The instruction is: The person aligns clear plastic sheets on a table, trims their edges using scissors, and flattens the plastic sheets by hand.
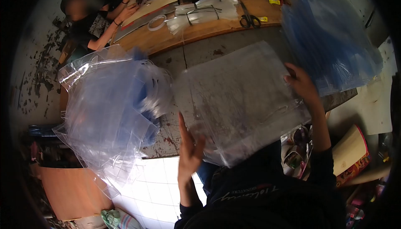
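Observation:
A clear plastic sheet point(242, 99), possibly several layers, lies in front of me over the front of the dark worktable. My right hand point(303, 85) is closed on its right edge, with the fingers curled over the border. At the lower left corner of the sheet is my left hand point(190, 151), its fingers stretched out and slightly blurred; whether it touches the plastic is hard to tell. A loose pile of clear plastic pieces point(104, 103) sits to the left. On the right, a stack of bluish plastic sheets point(334, 45) hangs partly over the table edge.
Beyond the worktable point(167, 143) runs a wooden bench holding a tied plastic bundle point(202, 13), black scissors point(250, 21) and a tape roll point(157, 22). Another person point(90, 24) works at the far left. An orange-brown panel point(75, 191) stands below left.

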Demonstrator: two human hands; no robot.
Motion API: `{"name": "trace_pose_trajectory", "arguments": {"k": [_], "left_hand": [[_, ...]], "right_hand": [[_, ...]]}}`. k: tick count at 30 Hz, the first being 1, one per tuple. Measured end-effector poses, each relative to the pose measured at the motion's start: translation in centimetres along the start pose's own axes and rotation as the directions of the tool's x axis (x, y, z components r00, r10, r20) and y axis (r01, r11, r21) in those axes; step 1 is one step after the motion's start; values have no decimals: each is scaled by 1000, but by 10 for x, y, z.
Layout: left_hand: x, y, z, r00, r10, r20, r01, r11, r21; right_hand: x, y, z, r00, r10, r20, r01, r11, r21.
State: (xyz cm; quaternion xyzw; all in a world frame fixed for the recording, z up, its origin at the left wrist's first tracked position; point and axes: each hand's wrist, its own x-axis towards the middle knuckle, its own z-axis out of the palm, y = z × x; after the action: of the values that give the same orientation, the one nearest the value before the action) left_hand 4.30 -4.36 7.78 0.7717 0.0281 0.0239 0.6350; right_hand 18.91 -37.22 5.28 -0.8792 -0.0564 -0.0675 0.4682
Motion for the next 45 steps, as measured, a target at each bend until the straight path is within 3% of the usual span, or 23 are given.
{"name": "trace_pose_trajectory", "arguments": {"k": [1,3,5,6,7,9,10,12,13,17,19,22,24,28,30,35,41,43,45], "left_hand": [[-19,4,2,998,-43,52,39,996,76],[-53,16,2,964,-192,184,130,944,302],[-70,24,-5,891,-114,440,44,985,166],[-78,13,-7,896,-12,443,4,1000,18],[-79,10,-14,904,-21,427,15,1000,18],[-72,7,-33,925,-62,375,-111,900,422],[-68,6,-34,984,-114,137,38,887,460],[-45,5,-28,957,209,-204,-36,777,628],[-33,-5,-27,916,309,-254,-37,697,716],[-6,-23,-20,925,287,-248,-61,757,650],[-4,-26,-15,932,268,-244,-67,789,610],[-5,-28,-13,911,259,-321,-42,832,553],[-9,-22,-9,915,290,-279,-54,775,629],[-9,-32,3,870,377,-317,-123,789,602],[-10,-50,9,806,533,-257,-243,695,676],[-15,-54,13,816,538,-213,-272,681,680],[-15,-56,12,814,544,-203,-284,677,679],[-12,-57,12,767,609,-202,-265,587,765],[-6,-45,13,782,562,-270,-203,639,742]], "right_hand": [[5,-4,0,1000,4,-1,-4,1000,4],[16,-22,-3,979,-171,112,174,985,-16],[26,-45,-12,966,-203,158,209,978,-21],[29,-55,-14,953,-230,196,241,970,-35],[32,-60,-13,948,-235,214,247,969,-27],[35,-64,-10,928,-325,183,338,940,-44],[35,-63,-7,934,-310,176,325,944,-61],[35,-60,-2,926,-340,167,351,936,-40],[34,-58,1,919,-367,145,374,927,-24],[35,-60,6,923,-368,113,368,930,17],[37,-59,7,902,-423,85,429,901,-62],[39,-61,13,922,-382,62,387,918,-86],[44,-60,19,916,-395,72,401,909,-112],[59,-47,34,901,-433,33,433,893,-124],[67,-46,43,917,-397,29,398,912,-96],[86,-41,66,945,-323,47,324,945,-34],[99,-30,87,949,-312,51,316,941,-123],[101,-24,92,936,-352,20,349,918,-191],[103,-26,94,921,-389,20,385,900,-202]]}}
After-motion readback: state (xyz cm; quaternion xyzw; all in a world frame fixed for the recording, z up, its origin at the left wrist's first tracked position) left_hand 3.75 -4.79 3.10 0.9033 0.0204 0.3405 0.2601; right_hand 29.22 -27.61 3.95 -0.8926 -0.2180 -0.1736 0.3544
